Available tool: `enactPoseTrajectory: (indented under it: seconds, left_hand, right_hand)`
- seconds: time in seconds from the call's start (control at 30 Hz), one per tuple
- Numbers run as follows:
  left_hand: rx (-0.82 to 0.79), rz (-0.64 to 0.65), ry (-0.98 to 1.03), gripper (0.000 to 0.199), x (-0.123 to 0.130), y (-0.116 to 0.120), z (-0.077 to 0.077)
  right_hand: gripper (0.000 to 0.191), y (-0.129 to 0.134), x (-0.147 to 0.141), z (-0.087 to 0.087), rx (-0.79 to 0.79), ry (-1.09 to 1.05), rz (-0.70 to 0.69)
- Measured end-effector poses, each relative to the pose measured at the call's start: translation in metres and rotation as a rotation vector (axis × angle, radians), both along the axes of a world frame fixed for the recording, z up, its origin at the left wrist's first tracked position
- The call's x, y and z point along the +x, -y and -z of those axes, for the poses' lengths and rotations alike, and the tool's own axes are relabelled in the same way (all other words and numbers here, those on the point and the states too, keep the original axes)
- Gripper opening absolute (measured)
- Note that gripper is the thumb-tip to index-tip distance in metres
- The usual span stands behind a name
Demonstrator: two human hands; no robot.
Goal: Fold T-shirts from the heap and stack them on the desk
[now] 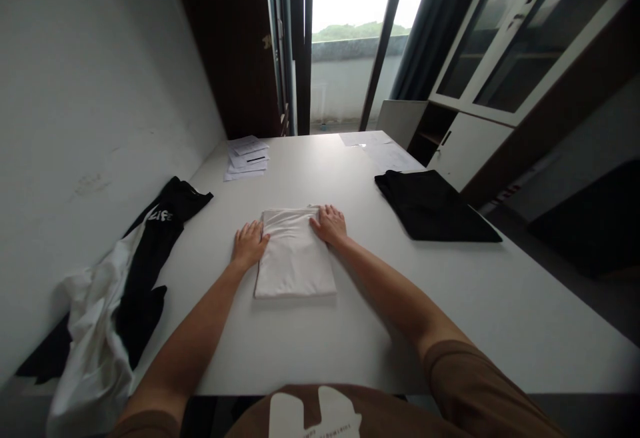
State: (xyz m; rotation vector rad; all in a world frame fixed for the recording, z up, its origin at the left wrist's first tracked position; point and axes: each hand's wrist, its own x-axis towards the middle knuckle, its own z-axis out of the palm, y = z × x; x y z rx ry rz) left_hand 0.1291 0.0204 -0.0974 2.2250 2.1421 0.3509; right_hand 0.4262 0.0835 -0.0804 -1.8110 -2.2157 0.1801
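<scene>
A white garment, folded into a neat rectangle, lies flat on the white table in front of me. My left hand rests along its left edge, fingers stretched forward and thumb touching the cloth. At the upper right corner lies my right hand, palm down, its fingers extended over the edge and its thumb on the fabric. Slight creases run across the upper part of the garment between my hands.
Folded black cloth lies on the right of the table. Loose black and white clothes are heaped along the left wall. Papers with a dark pen sit at the back left, and more sheets at the back right.
</scene>
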Motion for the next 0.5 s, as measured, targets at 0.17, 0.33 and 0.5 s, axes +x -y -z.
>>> enactPoseTrajectory:
  seconds: [0.17,0.33,0.5]
  left_hand:
    - [0.06,0.005,0.012,0.059,-0.001,0.0,0.004]
    - [0.1,0.083,0.031,0.055,-0.001,0.0,0.006]
    - [0.114,0.114,0.033,0.054,-0.001,-0.001,0.007]
  right_hand:
    - [0.062,0.007,0.002,-0.006,0.033,0.016,0.08]
    - [0.049,0.018,-0.007,-0.015,0.015,-0.038,-0.011]
    - [0.063,0.027,-0.017,-0.023,-0.054,-0.125,-0.033]
